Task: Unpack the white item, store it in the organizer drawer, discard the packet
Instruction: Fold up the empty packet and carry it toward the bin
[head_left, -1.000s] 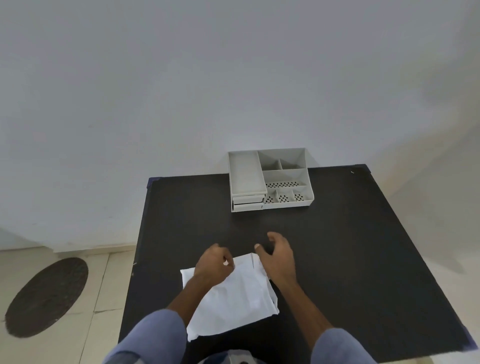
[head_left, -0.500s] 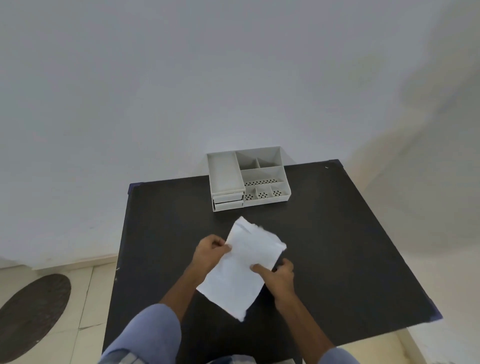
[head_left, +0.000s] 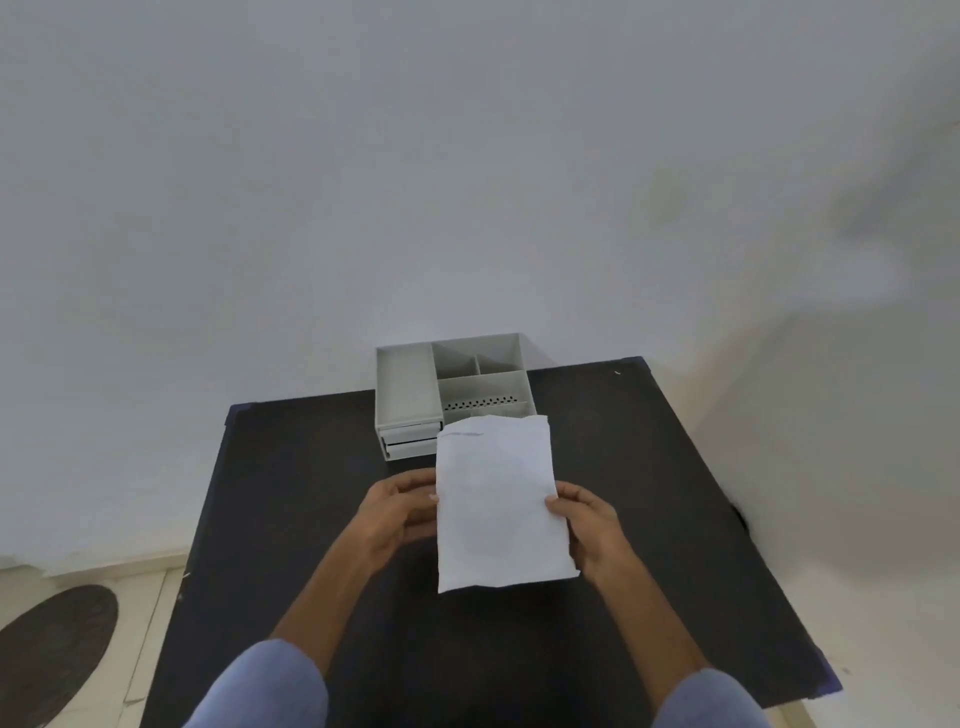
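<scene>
A white paper packet (head_left: 498, 504) is held upright above the black table (head_left: 291, 467), its top edge toward the wall. My left hand (head_left: 400, 512) grips the packet's left edge and my right hand (head_left: 587, 525) grips its right edge. Whatever is inside the packet is hidden. A grey desk organizer (head_left: 410, 389) with open top compartments and two small shut drawers (head_left: 410, 444) at its front left stands at the table's far edge against the wall. The packet covers the organizer's front right corner.
A white wall rises right behind the table. Tiled floor and a dark oval mat (head_left: 52, 644) lie to the left below the table's edge. Blue sleeves (head_left: 260, 686) show at the bottom of the view.
The packet was lying on the table under my hands; both hands have lifted it, turned it upright and squared it in front of the organizer.
</scene>
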